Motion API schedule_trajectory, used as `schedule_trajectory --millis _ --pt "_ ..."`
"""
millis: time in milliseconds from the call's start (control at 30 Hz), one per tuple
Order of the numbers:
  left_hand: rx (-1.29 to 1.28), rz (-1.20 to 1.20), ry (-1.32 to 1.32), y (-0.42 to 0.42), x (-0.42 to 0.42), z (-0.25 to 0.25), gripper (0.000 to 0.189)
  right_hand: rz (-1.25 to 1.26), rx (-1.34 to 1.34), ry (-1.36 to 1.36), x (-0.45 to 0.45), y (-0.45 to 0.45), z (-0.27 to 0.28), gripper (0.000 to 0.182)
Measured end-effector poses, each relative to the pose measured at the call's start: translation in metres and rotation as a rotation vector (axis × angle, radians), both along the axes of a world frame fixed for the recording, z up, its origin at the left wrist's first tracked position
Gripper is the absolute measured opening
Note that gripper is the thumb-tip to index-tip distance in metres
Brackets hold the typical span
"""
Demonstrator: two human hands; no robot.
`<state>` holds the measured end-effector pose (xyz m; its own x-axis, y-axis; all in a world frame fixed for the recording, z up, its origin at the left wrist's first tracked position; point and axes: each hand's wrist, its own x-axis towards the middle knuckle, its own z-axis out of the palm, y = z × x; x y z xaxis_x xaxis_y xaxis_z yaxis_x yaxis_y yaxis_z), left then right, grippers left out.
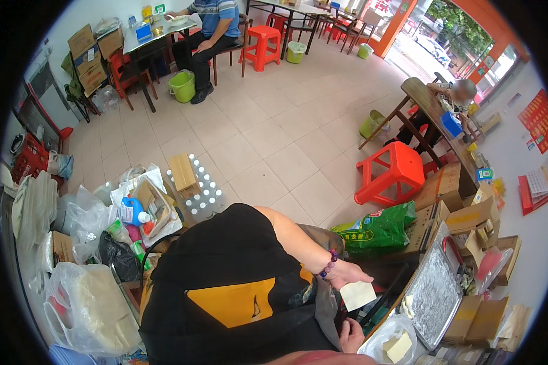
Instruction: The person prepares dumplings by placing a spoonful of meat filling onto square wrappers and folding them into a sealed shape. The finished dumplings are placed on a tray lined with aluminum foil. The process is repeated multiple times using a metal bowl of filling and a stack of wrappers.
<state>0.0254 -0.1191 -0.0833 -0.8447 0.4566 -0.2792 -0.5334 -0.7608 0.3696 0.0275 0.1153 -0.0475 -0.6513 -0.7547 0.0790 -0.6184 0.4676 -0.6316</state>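
My left hand (345, 275), with a beaded bracelet at the wrist, holds a square, pale dough wrapper (358, 296) by its upper edge. Below the wrapper is my right hand (351, 336), its fingers curled; whether anything lies in them is hidden. To the right, a stack of square wrappers (397, 347) sits in an open clear plastic bag (374, 341) at the table's edge. Beside it stands a metal tray (434, 292) dusted with white powder, with a few small folded pale dough pieces (407, 306) at its near left edge.
Cardboard boxes (477, 315) line the tray's far side. A green printed bag (376, 228) and a red stool (390, 173) stand beyond my left arm. Bagged goods (91, 310) and bottles (203, 187) lie behind me. Two people sit at separate tables.
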Motion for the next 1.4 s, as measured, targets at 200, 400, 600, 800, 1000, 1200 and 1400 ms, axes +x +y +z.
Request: schedule_trajectory --millis 200,400,600,800,1000,1200,1400 --pt "-0.147 -0.153 0.183 0.051 0.009 -0.006 0.043 -0.022 0.013 -0.193 0.008 0.004 0.031 0.04" --pt "-0.455 -0.184 0.312 0.058 0.019 0.011 0.042 -0.122 -0.165 -0.409 0.004 0.01 0.024 0.04" --pt "-0.429 -0.177 0.397 0.061 0.021 0.014 0.036 -0.208 -0.375 -0.493 0.002 0.014 0.008 0.025" --pt "-0.583 -0.199 0.326 0.054 0.024 0.011 0.028 -0.239 -0.311 -0.431 -0.005 0.021 0.007 0.022" --pt "-0.406 -0.422 0.274 0.06 0.024 -0.004 0.029 -0.316 -0.53 -0.628 -0.006 0.023 0.003 0.021" --pt "-0.458 -0.415 0.329 0.062 0.019 -0.016 0.027 -0.399 -0.664 -0.727 -0.005 0.022 0.007 0.022" --pt "-0.41 -0.347 0.246 0.062 0.015 -0.031 0.024 -0.432 -0.73 -0.766 -0.005 0.02 0.013 0.024"
